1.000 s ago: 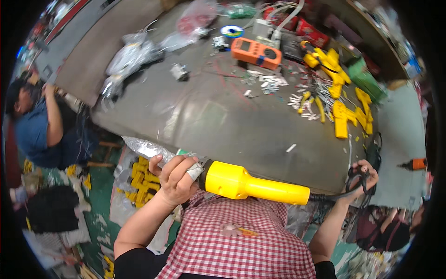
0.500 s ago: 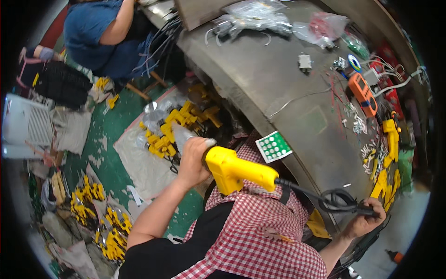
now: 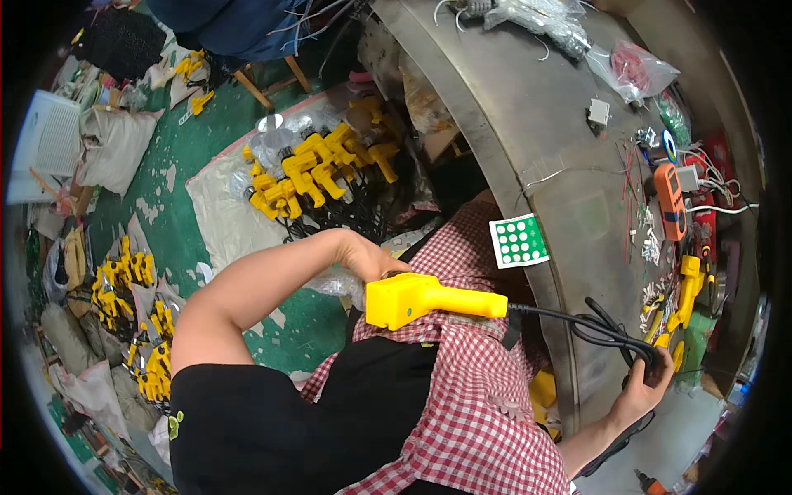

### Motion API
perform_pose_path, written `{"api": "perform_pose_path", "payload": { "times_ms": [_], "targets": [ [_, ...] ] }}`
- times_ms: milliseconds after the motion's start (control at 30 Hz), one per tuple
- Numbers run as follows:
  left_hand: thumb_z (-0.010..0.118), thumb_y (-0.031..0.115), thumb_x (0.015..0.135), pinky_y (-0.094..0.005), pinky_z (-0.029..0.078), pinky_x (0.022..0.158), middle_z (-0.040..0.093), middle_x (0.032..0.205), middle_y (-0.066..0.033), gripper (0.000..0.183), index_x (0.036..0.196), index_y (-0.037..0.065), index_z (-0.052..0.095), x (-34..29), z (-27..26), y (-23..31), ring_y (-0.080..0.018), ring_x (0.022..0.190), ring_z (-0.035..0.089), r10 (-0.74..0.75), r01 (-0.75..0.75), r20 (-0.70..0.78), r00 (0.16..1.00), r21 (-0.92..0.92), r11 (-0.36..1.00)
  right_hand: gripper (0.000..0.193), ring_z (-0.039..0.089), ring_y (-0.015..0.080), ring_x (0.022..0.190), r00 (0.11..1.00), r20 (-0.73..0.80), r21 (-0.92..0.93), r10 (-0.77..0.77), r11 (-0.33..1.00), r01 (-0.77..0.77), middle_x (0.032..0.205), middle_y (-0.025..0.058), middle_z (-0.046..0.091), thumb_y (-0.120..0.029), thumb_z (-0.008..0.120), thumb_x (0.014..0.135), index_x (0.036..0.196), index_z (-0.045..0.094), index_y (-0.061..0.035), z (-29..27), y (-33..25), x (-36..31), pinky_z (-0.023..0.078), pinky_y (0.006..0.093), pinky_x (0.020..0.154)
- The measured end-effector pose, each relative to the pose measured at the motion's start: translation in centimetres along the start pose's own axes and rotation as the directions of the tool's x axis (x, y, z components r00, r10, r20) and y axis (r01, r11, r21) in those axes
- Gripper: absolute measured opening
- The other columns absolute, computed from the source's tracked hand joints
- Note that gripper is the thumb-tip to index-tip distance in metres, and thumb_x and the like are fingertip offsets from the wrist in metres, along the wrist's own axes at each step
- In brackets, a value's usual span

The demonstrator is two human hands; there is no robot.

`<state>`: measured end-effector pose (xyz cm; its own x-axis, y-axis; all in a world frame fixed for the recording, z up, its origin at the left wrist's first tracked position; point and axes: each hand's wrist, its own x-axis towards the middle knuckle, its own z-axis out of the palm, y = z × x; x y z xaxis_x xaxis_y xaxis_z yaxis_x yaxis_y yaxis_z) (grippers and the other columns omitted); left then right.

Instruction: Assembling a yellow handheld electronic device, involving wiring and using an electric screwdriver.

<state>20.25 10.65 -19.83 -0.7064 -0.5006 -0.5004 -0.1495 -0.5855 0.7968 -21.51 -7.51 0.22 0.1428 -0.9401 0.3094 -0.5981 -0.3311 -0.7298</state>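
A yellow pistol-shaped corded tool (image 3: 400,301) hangs in front of my chest, its handle pointing right. My left hand (image 3: 370,257) grips the tool's far end; most of its fingers are hidden behind the yellow body. A clear plastic piece (image 3: 340,283) shows just below that hand. From the handle a black cord (image 3: 544,312) runs right to a coiled bundle. My right hand (image 3: 645,388) is closed around the coil's outer end, beside the workbench's near right edge.
A metal workbench (image 3: 495,107) curves along the right, with a green-and-white dotted card (image 3: 519,241) on its edge. An orange meter (image 3: 670,202) and loose wires lie farther right. Several yellow tools (image 3: 318,161) rest on a floor sheet. A person in blue (image 3: 239,29) sits beyond.
The yellow tool has turned so its handle lies nearly level. My left elbow has swung up and outward. The view has shifted, and my right hand still holds the cord.
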Motion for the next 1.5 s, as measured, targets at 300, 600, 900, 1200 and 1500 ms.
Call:
{"api": "perform_pose_path", "payload": {
  "times_ms": [300, 600, 900, 1200, 1500],
  "targets": [
    [0.072, 0.022, 0.079, -0.0344, 0.024, 0.111, 0.032, 0.149, -0.0154, 0.088, 0.147, 0.001, 0.022, 0.1, -0.7, 0.6, -0.0215, 0.136, 0.031, 0.054, -0.051, 0.125, 0.991, -0.026, 0.998, 0.029, 0.053, 0.0104, 0.085, 0.995, 0.030, -0.039, 0.093, 0.995, -0.092, 0.102, 0.0035, 0.057, 0.003, 0.056, 0.084, 0.113, 0.054, -0.0004, -0.5, -0.7, 0.1, 0.042, 0.0208, 0.072],
    [0.055, 0.020, 0.088, -0.0454, 0.049, 0.083, 0.061, 0.097, -0.0233, 0.030, 0.112, 0.001, 0.053, 0.2, 9.1, 12.3, -0.0379, 0.094, 0.061, 0.434, -0.231, -0.300, 0.850, 0.527, 0.818, 0.037, 0.047, 0.0170, 0.067, 0.808, 0.212, 0.375, -0.549, 0.810, 0.452, 0.076, 0.0075, 0.050, 0.007, 0.069, 0.062, 0.093, 0.052, -0.0027, 6.1, -9.0, -1.1, 0.039, 0.0280, 0.062],
    [0.061, 0.007, 0.081, -0.0266, 0.045, 0.079, 0.063, 0.093, -0.0014, 0.022, 0.103, 0.003, 0.060, -11.1, -6.9, 2.7, -0.0099, 0.088, 0.056, 0.313, -0.393, -0.949, -0.035, 0.301, 0.869, 0.027, 0.057, 0.0287, 0.088, 0.760, 0.375, 0.286, -0.531, 0.846, 0.450, 0.093, 0.0142, 0.060, -0.010, 0.069, 0.075, 0.097, 0.059, 0.0012, 12.4, -11.1, 1.0, 0.045, 0.0370, 0.081],
    [0.057, 0.008, 0.070, -0.0459, 0.048, 0.074, 0.063, 0.086, -0.0184, 0.024, 0.093, 0.006, 0.062, -11.4, -12.4, 0.2, -0.0386, 0.086, 0.060, 0.534, 0.443, -0.845, 0.027, 0.489, 0.752, 0.017, 0.061, 0.0275, 0.080, 0.811, 0.523, 0.251, -0.262, 0.957, 0.147, 0.083, 0.0134, 0.064, 0.002, 0.065, 0.071, 0.088, 0.064, 0.0012, 12.4, -7.8, 1.4, 0.048, 0.0346, 0.074],
    [0.064, 0.018, 0.081, -0.0386, 0.046, 0.094, 0.062, 0.115, -0.0192, 0.044, 0.124, 0.011, 0.059, -4.3, -11.2, -5.3, -0.0329, 0.109, 0.058, -0.041, 0.441, -0.681, 0.731, 0.426, 0.790, 0.013, 0.064, 0.0244, 0.078, 0.777, 0.600, 0.185, -0.193, 0.978, 0.100, 0.085, 0.0100, 0.067, -0.002, 0.067, 0.077, 0.089, 0.067, -0.0024, 13.6, -6.2, 2.7, 0.049, 0.0322, 0.069]
  ]
}}
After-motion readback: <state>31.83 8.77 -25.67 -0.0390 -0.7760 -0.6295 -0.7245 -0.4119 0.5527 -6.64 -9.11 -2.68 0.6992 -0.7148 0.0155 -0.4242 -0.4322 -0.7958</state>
